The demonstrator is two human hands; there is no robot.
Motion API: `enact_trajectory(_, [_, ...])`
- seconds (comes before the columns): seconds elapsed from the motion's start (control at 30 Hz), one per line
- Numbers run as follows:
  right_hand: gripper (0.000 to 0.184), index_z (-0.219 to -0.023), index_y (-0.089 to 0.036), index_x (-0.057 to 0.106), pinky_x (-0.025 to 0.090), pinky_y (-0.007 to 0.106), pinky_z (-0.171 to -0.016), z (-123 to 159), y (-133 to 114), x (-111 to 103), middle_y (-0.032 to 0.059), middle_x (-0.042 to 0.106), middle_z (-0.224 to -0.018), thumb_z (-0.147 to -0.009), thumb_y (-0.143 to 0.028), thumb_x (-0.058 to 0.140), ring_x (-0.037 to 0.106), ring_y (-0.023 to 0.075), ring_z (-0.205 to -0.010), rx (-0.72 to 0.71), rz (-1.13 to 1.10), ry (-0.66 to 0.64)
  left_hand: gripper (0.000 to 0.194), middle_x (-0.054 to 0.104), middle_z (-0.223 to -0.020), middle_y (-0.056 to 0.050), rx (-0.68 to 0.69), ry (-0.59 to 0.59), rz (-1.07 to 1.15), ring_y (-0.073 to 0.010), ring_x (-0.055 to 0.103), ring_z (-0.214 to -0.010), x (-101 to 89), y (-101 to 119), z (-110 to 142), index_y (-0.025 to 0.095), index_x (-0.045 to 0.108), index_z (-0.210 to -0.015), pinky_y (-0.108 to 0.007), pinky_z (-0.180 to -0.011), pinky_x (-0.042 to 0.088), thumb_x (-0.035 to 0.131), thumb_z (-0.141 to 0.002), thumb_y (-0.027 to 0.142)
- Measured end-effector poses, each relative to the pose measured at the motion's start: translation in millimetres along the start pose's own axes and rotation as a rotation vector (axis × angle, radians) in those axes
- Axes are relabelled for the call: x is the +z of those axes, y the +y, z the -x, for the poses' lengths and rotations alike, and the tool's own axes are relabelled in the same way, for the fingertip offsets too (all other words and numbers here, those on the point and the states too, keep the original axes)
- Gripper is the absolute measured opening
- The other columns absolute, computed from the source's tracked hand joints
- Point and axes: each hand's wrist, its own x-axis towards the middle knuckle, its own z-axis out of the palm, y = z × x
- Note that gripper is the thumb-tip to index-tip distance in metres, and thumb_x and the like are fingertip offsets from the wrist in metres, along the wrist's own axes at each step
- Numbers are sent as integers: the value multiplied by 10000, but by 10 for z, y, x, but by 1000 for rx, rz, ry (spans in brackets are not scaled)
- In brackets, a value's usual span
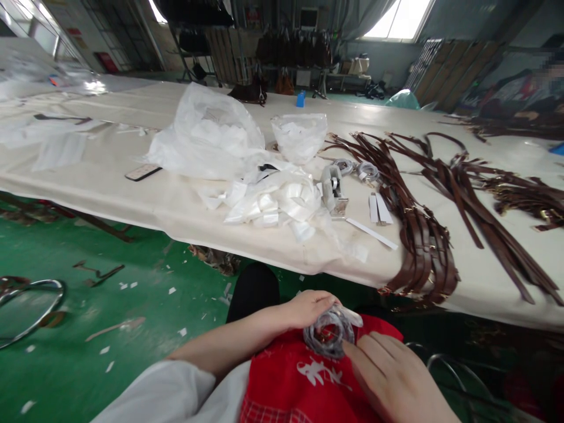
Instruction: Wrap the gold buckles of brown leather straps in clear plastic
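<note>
Over my lap, on a red apron (pixel 286 382), both hands hold a coiled brown strap wrapped in clear plastic (pixel 328 332). My left hand (pixel 308 308) curls over its top left edge, fingers closed on the wrapping. My right hand (pixel 388 376) comes in from the lower right, its fingers pressed against the bundle's lower right side. A white strip of paper or film (pixel 352 317) sticks out at the bundle's top.
A long table with a cream cloth (pixel 132 188) stands in front. It bears a heap of white plastic wrappers (pixel 273 202), clear bags (pixel 211 135), a tape dispenser (pixel 332 188), wrapped coils (pixel 368 171), many brown leather straps (pixel 423 235) and a phone (pixel 141 172). The green floor is littered with scraps.
</note>
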Motion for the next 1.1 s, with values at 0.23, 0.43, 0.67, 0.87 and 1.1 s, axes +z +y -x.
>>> enact_trajectory(0.23, [480,-1026,-146,656,414,353,-637,70,-24,99,49,647,-781,-1050,-136,176,580,201,-658,-25,29,-55,473,742,-1026,-43,-12,8,-17,-229,652,-1012,15,-48,-12,204,735,-1076,-294,-886,483,364,-984,483])
enact_trajectory(0.43, [318,-963,-152,642,464,352,-621,36,-18,206,45,654,-798,-963,-36,345,615,216,-651,-40,16,-135,516,738,-875,-24,-67,-19,26,-202,681,-866,16,-3,25,213,713,-1129,-268,-806,499,344,-989,547])
enact_trajectory(0.67, [227,-1023,-162,632,518,375,-694,-29,151,511,77,708,-903,-879,-24,524,676,267,-786,86,-14,-151,430,734,-1074,-75,28,-20,52,-199,654,-978,2,88,26,150,721,-1076,-270,-888,486,385,-992,404])
enact_trajectory(0.87, [108,-807,-221,609,480,299,-644,-25,284,226,-6,673,-772,-912,-193,614,660,181,-680,490,-293,-213,379,746,-1005,-73,13,-39,14,-201,662,-940,-5,118,-17,144,736,-1021,-260,-836,490,426,-970,356])
enact_trajectory(1.1, [113,-855,-225,689,513,296,-712,-33,451,277,13,724,-824,-907,-263,595,673,190,-753,675,-565,-83,377,689,-787,-12,112,-54,-115,-155,607,-755,24,245,-14,167,701,-806,-216,-699,443,400,-978,315])
